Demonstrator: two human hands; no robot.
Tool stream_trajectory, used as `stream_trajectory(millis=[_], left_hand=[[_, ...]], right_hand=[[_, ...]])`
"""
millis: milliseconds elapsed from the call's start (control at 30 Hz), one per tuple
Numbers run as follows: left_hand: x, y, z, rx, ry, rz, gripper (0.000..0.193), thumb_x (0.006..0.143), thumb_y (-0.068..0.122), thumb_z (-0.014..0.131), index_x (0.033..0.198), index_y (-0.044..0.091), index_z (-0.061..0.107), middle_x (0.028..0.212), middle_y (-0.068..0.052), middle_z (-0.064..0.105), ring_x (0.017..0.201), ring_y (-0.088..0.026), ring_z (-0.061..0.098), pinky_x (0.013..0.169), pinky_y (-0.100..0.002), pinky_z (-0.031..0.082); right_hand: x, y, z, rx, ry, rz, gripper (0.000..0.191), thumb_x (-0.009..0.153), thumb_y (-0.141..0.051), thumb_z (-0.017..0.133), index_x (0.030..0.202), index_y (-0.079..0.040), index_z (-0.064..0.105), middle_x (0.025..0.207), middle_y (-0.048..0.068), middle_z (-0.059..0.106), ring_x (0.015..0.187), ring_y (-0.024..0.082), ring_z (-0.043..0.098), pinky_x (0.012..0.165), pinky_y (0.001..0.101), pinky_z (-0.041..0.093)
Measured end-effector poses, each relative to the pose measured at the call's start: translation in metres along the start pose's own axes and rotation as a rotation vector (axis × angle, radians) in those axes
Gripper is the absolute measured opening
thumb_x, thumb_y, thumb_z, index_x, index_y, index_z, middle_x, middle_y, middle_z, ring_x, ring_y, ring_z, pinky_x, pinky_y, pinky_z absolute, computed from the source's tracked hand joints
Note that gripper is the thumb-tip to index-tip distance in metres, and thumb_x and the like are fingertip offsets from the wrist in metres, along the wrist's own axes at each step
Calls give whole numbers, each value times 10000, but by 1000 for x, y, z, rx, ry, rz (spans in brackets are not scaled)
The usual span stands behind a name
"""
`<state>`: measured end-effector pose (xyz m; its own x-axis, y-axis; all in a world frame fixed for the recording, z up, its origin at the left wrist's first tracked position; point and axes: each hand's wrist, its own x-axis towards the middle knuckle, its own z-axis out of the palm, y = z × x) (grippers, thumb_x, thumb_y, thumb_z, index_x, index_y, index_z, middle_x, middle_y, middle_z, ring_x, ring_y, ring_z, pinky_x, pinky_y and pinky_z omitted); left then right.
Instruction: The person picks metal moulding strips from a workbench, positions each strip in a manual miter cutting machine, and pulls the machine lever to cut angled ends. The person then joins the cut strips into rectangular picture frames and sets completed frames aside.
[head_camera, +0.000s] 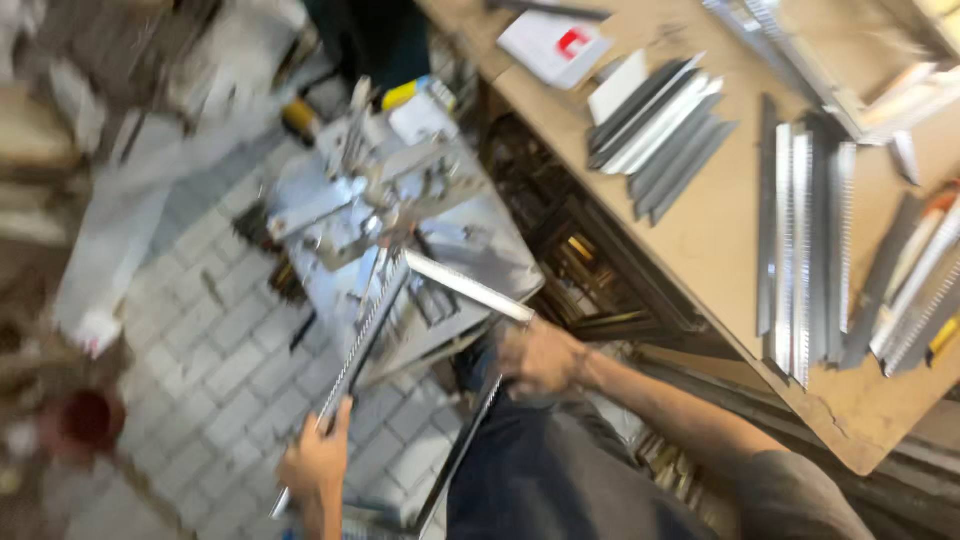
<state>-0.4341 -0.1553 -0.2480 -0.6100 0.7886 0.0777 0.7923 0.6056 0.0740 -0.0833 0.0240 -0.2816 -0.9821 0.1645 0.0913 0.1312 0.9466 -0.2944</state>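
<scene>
Dark trousers (560, 470) fill the bottom of the view, the person seated over a small metal punching machine (390, 240) that stands on the paved floor (210, 340). Left hand (318, 462) is closed around the near end of a long toothed metal strip (360, 340), whose far end runs up into the machine's tooling. Right hand (540, 358) is closed on the end of a flat metal lever (468, 286) that sticks out of the machine.

Risks, as I judge them: the strip is long and held only at one end, so it could sag or twist and feed crooked into the tooling. Its toothed edge could cut the palm if it slips. The picture is blurred, so the exact grip is hard to read.

To the right, a wooden worktop (700, 240) carries stacks of similar strips (805, 250) and angled metal pieces (660, 125).
</scene>
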Motion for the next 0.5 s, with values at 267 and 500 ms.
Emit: stream_trajectory(millis=[267,500], left_hand=[[29,51,-78,-285,861,284,349,947,363,755,1056,41,673,1146,-150,581,1126,-396,561,939,-541,494],[72,94,28,-811,558,121,312,1030,150,728,1261,-3,585,1164,-133,593,1008,-278,551,816,-396,457]], right_hand=[[-71,1,-49,-265,479,375,553,571,-381,752,1088,-185,764,928,3,657,961,233,589,812,481,424],[-173,92,-154,-304,943,927,325,792,138,566,1010,-51,715,871,61,701,853,234,610,846,390,417]])
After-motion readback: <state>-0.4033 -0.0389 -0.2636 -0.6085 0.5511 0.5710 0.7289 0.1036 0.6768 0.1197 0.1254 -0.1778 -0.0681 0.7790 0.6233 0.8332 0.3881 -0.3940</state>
